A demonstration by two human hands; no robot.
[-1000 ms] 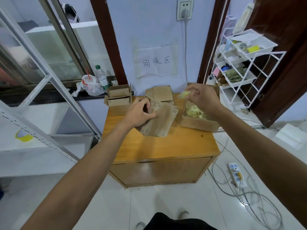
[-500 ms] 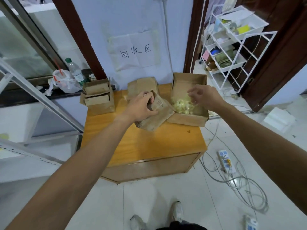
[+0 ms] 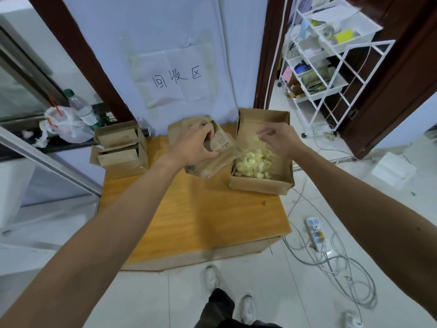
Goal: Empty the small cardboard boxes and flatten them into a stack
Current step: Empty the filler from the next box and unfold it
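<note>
Both arms reach far over the wooden cabinet (image 3: 194,216). Palm down, the left hand (image 3: 195,144) is clenched around a half-collapsed small cardboard box (image 3: 212,157) tilted near the centre. Just right, the right hand (image 3: 279,138) pinches a pale yellow piece (image 3: 256,138) above the open box (image 3: 260,183) holding more such pieces.
</note>
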